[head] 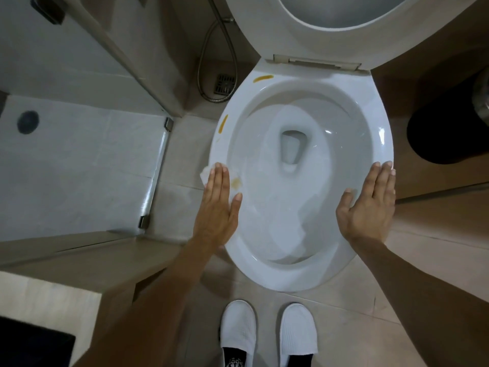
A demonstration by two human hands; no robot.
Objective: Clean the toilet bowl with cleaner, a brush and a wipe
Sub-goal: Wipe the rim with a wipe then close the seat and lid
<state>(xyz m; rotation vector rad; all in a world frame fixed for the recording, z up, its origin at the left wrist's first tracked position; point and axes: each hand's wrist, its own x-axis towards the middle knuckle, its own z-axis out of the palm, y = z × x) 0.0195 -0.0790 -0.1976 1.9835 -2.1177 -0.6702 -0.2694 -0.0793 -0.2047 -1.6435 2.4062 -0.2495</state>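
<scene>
The left hand (218, 205) lies flat on the left side of the bowl's rim (381, 120), fingers straight and together, pressing a white wipe (206, 174) under the palm; only a crumpled edge of it shows past the fingertips. The right hand (370, 205) rests flat on the right side of the rim, fingers straight, holding nothing, and looks to be bracing. The seat (264, 27) is raised.

The step in hand looks like wiping the rim. 3 yellow-brown marks sit on the left side: a smear (236, 183) just beside the left thumb, a streak (223, 124) further up the rim, and another (262, 78) near the hinge (317, 62). To do it well, keep even pressure through the flat palm and sweep along the curve of the rim, away from the body, so each mark is taken in 1 pass rather than spread. Folding the wipe to a clean face between marks would likely stop smearing. The nearest smear may need a short back stroke, since the hand sits just beside it rather than on it.

Inside the bowl, pale sheets that look like wet paper (288, 229) cling to the wall around the outlet (292, 148); whether it is paper or foam is hard to tell. Most of the wipe is hidden under the hand. No cleaner bottle or brush is in view. The seat is cut off at the top, and a dark round thing (447, 133) at the right edge is too dim to name
</scene>
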